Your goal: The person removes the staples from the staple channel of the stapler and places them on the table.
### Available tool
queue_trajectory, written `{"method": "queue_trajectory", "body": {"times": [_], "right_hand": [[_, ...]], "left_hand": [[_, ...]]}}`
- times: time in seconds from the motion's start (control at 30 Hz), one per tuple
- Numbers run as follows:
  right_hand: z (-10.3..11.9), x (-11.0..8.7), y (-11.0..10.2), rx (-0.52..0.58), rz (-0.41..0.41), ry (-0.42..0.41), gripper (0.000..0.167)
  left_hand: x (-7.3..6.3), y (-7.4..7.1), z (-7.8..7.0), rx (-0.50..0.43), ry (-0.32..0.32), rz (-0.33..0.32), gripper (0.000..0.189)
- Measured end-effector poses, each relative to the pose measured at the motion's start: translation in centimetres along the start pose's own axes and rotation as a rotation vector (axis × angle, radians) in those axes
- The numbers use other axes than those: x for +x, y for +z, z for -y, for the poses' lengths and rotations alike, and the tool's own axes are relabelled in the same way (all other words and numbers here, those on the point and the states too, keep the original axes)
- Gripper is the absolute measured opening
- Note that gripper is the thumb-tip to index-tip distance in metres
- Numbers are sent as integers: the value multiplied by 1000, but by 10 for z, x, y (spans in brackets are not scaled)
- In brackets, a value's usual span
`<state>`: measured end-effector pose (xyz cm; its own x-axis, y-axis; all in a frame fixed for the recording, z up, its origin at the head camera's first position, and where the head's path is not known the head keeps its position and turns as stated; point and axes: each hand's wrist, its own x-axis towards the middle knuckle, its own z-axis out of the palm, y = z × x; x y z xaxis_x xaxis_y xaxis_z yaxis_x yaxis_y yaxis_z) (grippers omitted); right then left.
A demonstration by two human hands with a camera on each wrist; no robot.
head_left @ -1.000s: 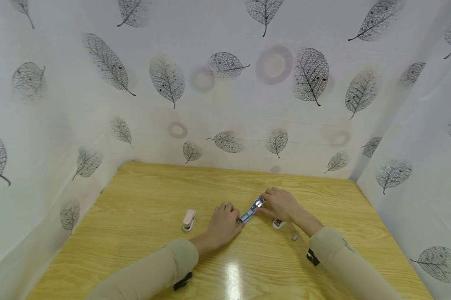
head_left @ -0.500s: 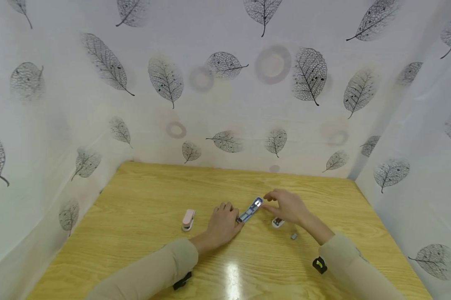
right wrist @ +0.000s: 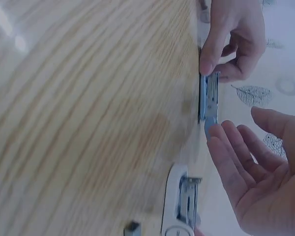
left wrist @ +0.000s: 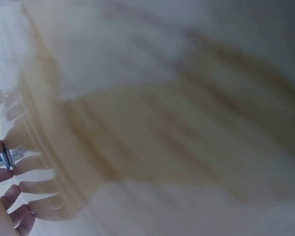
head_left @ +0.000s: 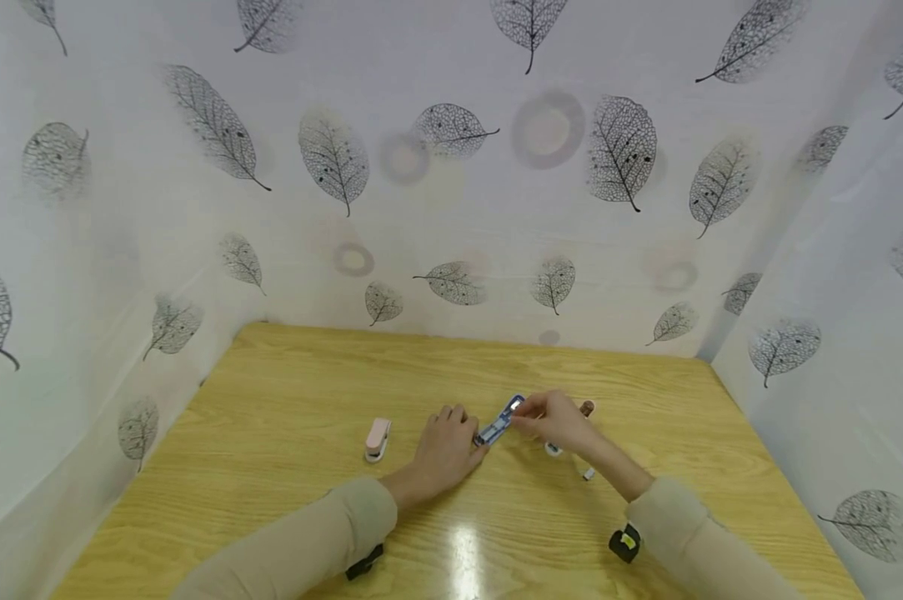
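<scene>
An opened-out blue stapler (head_left: 496, 427) lies on the wooden table in the head view. My left hand (head_left: 443, 454) grips its near end, the thumb pressed along it in the right wrist view. Close over its far end is my right hand (head_left: 559, 421); from the right wrist its fingertips overlap that end, with the thumb apart from them. A white stapler (right wrist: 173, 201), also opened out, lies partly hidden under the right hand. A small grey block (head_left: 589, 473), like a strip of staples, rests near the right forearm.
A pink and white stapler (head_left: 378, 439) stands left of the left hand. Leaf-print curtains (head_left: 451, 208) close in the table (head_left: 308, 375) at the back and sides. The left wrist view is mostly blurred.
My right hand lets go of the blue stapler's far end, draws back to the right, then comes in over it again. The left hand keeps its grip.
</scene>
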<state>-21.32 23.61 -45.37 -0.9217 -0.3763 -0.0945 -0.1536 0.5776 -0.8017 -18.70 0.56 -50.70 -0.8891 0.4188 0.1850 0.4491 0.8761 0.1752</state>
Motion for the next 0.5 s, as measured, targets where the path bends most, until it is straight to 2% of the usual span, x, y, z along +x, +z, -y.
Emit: {"method": "queue_trajectory", "body": {"times": [0.33,0.5], "right_hand": [[10,6,22,133,-10,68,25],[8,9,32,126,-33,111,22]], "left_hand": [[-1,0,-1,42,16,-18,34],[-1,0,0,38,24,-35,33]]}}
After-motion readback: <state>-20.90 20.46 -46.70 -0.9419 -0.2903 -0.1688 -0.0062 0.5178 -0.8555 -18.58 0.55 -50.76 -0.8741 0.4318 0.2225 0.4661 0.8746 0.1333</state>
